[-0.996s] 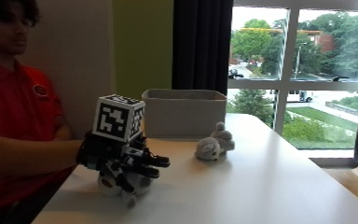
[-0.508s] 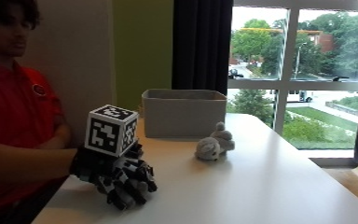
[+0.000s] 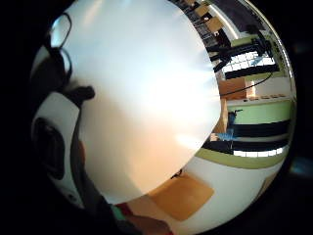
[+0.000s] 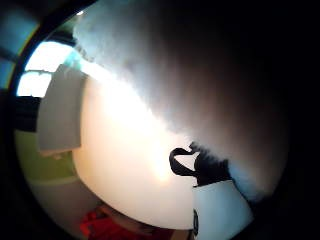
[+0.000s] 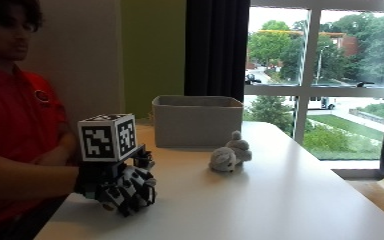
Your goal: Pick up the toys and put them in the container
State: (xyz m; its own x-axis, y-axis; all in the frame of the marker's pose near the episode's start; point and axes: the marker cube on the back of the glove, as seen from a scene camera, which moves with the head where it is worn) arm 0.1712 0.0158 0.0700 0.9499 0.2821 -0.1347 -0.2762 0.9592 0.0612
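White table [image 5: 258, 200] by the window holds a grey container [image 5: 197, 120]; a grey plush toy [image 5: 230, 154] sits in front of it, not yet inside; the gloved right hand [image 5: 122, 187] rests low near the table edge, fingers curled down; the thumb side view shows something pale and fuzzy close to the palm, perhaps a toy, but I cannot tell if it is gripped.

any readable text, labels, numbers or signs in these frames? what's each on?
None readable.
Red shirt: a small round badge on the chest, too blurred to read.
Grey container: no label shows.
Grey plush toy: no tag or print shows.
White table: bare of print.
Palm views: no text shows.
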